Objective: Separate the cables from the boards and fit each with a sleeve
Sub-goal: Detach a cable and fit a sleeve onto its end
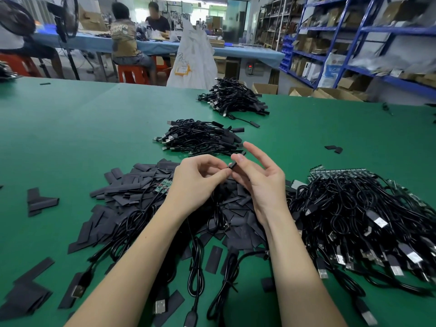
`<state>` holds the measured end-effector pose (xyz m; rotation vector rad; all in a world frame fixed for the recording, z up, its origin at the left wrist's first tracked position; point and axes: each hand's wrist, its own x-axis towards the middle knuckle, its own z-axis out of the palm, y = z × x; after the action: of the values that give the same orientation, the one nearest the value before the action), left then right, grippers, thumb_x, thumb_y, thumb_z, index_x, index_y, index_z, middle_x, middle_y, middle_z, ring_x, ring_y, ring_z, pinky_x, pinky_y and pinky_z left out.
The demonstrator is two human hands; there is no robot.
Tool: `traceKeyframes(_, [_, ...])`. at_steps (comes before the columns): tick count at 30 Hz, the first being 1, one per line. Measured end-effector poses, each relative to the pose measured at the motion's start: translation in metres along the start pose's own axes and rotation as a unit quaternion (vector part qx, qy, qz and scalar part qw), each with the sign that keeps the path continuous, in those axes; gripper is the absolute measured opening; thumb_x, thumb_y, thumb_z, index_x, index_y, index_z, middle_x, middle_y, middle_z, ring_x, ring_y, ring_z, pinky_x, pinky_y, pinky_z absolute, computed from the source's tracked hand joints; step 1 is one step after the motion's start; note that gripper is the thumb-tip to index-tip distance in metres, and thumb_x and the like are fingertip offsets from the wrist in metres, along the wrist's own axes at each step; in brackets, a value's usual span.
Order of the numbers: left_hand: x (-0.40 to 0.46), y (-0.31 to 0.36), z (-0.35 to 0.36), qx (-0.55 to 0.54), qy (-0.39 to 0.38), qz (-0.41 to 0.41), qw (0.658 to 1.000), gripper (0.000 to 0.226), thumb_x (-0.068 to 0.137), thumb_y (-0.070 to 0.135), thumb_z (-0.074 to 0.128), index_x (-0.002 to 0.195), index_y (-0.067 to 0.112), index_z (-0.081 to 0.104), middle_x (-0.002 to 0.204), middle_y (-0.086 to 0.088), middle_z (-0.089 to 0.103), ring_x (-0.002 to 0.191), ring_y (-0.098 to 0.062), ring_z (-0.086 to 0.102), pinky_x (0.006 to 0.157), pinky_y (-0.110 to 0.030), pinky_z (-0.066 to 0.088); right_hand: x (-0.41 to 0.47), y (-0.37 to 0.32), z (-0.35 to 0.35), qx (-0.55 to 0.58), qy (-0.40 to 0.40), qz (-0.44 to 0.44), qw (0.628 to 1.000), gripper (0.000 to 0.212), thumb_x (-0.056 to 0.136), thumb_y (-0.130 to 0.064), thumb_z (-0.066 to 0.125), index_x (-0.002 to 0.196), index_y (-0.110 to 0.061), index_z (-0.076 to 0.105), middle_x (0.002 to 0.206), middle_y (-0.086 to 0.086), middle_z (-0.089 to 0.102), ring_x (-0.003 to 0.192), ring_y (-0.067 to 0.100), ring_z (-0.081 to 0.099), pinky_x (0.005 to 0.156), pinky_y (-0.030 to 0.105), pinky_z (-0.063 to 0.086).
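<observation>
Green felt tabletop (70, 128), factory floor behind. Sleeving step judged underway: short flat black sleeve (232, 165) pinched between left hand (198, 182) grip and right hand (259, 180) thumb, other right fingers spread. Next, sleeve to be slid along cable; bare cable heap (354, 208) at right.

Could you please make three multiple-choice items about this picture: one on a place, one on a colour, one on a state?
1. Where does the big tangle of cables still joined to boards lie?
A. right of the hands
B. left of the hands
C. on the blue shelves

2. What colour is the table cover?
A. grey
B. green
C. red

3. What are the two hands doing?
A. resting flat
B. holding scissors
C. pinching a small black piece

Answers: 1 A, the tangle lies beside the right hand. 2 B, the cover is green. 3 C, the left hand and right hand meet on a small black sleeve.
</observation>
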<state>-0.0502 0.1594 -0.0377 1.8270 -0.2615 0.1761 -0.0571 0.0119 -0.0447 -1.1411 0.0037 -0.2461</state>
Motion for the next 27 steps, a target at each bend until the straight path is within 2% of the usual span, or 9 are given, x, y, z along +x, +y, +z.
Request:
traceKeyframes(3, [-0.0013, 0.0018, 0.0005, 0.011, -0.003, 0.001, 1.000, 0.005, 0.085, 0.020, 0.081, 0.085, 0.020, 0.076, 0.076, 0.001, 0.076, 0.070, -0.008, 0.068, 0.073, -0.020, 0.053, 0.0003, -0.0001, 0.0000, -0.004, 0.007, -0.003, 1.000, 0.024, 0.088, -0.008, 0.077, 0.109, -0.019, 0.077, 0.091, 0.007, 0.079, 0.083, 0.014, 0.074, 0.074, 0.023, 0.059])
traceKeyframes(9, [-0.0020, 0.0035, 0.0008, 0.022, -0.005, 0.003, 1.000, 0.005, 0.085, 0.022, 0.081, 0.085, 0.020, 0.077, 0.076, 0.004, 0.076, 0.069, -0.004, 0.067, 0.069, -0.013, 0.049, 0.0009, -0.0008, -0.0030, 0.001, 0.018, -0.004, 1.000, 0.020, 0.085, -0.007, 0.079, 0.101, -0.019, 0.080, 0.094, 0.007, 0.079, 0.080, 0.015, 0.074, 0.071, 0.023, 0.059])
traceKeyframes(15, [-0.0021, 0.0032, 0.0016, 0.023, -0.006, 0.003, 1.000, 0.004, 0.085, 0.021, 0.081, 0.085, 0.021, 0.076, 0.077, 0.003, 0.076, 0.068, -0.005, 0.067, 0.068, -0.014, 0.049, 0.0009, -0.0012, -0.0022, -0.005, 0.025, -0.006, 1.000, 0.024, 0.087, -0.006, 0.078, 0.109, -0.015, 0.076, 0.090, 0.008, 0.079, 0.080, 0.014, 0.074, 0.071, 0.022, 0.059])
traceKeyframes(18, [-0.0018, 0.0030, 0.0015, 0.016, -0.003, 0.004, 1.000, 0.005, 0.085, 0.021, 0.081, 0.085, 0.020, 0.076, 0.077, 0.001, 0.076, 0.069, -0.006, 0.067, 0.069, -0.015, 0.050, 0.0002, -0.0013, -0.0009, 0.001, 0.030, -0.007, 1.000, 0.023, 0.087, -0.005, 0.078, 0.107, -0.016, 0.075, 0.088, 0.009, 0.079, 0.080, 0.015, 0.074, 0.073, 0.022, 0.058])
traceKeyframes(27, [-0.0013, 0.0033, 0.0031, 0.013, -0.005, -0.004, 1.000, 0.005, 0.085, 0.022, 0.081, 0.084, 0.020, 0.077, 0.078, 0.000, 0.076, 0.067, -0.007, 0.065, 0.066, -0.015, 0.049, 0.0001, -0.0040, -0.0018, 0.056, 0.031, 0.023, 0.998, 0.018, 0.084, -0.001, 0.077, 0.097, -0.015, 0.078, 0.098, 0.008, 0.079, 0.088, 0.012, 0.075, 0.074, 0.019, 0.058])
